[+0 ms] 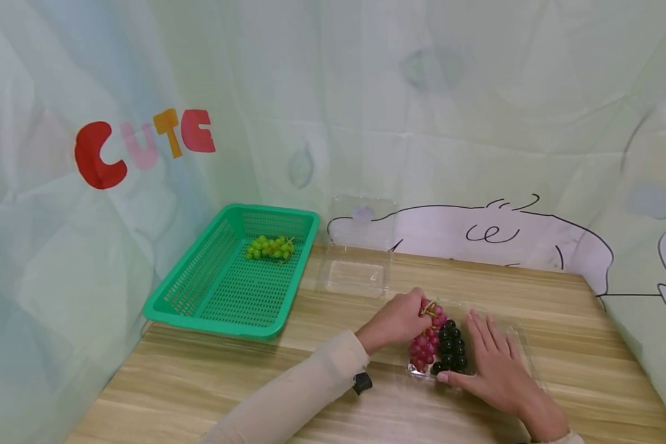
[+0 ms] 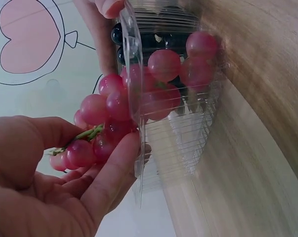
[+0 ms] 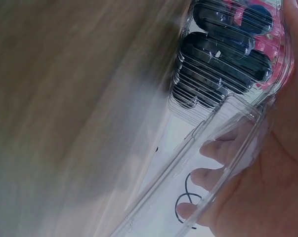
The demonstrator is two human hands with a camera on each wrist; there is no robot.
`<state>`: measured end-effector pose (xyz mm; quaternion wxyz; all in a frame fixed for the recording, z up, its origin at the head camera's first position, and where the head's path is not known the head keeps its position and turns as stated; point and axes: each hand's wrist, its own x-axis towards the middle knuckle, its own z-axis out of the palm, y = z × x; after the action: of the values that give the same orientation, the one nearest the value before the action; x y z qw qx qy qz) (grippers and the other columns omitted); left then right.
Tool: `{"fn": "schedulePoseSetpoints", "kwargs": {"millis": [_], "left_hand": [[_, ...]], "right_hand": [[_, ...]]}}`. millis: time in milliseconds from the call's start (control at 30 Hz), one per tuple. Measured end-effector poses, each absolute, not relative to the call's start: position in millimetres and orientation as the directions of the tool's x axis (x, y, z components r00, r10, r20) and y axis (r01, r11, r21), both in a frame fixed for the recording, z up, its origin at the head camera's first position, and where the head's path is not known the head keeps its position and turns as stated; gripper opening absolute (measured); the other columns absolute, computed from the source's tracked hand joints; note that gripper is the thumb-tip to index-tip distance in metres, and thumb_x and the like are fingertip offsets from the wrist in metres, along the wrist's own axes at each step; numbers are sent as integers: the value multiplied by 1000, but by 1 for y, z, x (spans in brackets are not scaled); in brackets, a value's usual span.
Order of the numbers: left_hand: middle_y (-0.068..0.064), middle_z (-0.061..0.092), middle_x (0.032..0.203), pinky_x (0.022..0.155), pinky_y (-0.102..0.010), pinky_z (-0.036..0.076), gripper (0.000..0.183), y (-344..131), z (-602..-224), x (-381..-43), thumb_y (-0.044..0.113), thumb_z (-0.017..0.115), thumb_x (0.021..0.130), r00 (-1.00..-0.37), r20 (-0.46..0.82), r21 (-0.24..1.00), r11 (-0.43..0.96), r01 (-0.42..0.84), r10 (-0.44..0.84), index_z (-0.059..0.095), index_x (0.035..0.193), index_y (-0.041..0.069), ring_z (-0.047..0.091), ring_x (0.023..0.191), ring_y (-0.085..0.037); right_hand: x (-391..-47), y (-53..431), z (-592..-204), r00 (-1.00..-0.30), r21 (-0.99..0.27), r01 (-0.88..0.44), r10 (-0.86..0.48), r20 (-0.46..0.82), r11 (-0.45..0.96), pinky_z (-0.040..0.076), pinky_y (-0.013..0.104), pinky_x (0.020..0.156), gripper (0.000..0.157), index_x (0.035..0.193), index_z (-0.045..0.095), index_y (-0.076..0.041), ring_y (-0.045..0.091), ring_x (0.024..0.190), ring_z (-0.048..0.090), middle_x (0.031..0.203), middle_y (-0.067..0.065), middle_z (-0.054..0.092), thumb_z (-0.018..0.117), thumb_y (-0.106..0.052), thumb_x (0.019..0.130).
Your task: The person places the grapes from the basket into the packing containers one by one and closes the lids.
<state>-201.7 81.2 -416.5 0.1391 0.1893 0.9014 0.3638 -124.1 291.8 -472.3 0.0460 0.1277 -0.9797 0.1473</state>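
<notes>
Table: wood-grained (image 1: pixel 177 382), running under everything.
Basket: green (image 1: pixel 211 327), by the table's left edge toward the far-left corner.
Box: see-through (image 2: pixel 183 143), in the table's right half.
Spare box: see-through (image 1: pixel 355 280), lid up, by the table's far edge.
Right hand: spread flat (image 1: pixel 496 373) over the box's right side, fingers straight, thumb at its near edge, gripping nothing.
Left hand: fingers curled (image 1: pixel 399 317), pinching the red grapes.
Red grapes: along the box's left edge (image 1: pixel 423 348).
Black grapes: right beside them (image 1: pixel 451 348).
Green grapes: in the basket's far end (image 1: pixel 269 248).
</notes>
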Motion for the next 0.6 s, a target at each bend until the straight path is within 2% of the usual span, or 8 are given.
{"fn": "schedulePoseSetpoints", "kwargs": {"millis": [600], "left_hand": [[2,57,73,43,-19,44,17,87,-423,-207,10,62,98,-868,-22,674,649,353,496,54,112,10,54,53,-6]], "right_hand": [[-125,294,-474,-965,-273,-260,-236,118,926,16,78,110,122,162,9,-2,51,151,15,167,22,16,69,-72,81]]}}
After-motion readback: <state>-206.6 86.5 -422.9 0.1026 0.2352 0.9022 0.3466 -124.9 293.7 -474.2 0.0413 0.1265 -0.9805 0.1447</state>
